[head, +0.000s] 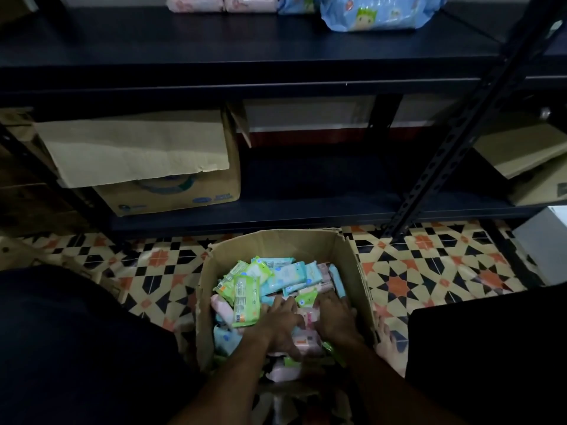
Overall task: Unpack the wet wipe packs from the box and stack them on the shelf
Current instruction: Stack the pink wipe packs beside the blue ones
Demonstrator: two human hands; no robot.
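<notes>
An open cardboard box (276, 239) stands on the tiled floor between my knees. Green (245, 302), blue (285, 276) and pink wet wipe packs lie in it in a loose heap. Both my hands are down inside it. My left hand (277, 322) and my right hand (336, 317) close from either side on a small bundle of pink packs (308, 322) near the box's middle. Above, the dark shelf (214, 47) carries two pink packs (221, 3) and large blue packs (374, 13) at its back.
A bigger carton (171, 194) with a raised flap fills the left of the lower shelf. A perforated black upright (454, 148) slants down at the right. More cardboard (527, 161) sits at the far right. My bare foot (386, 338) rests beside the box.
</notes>
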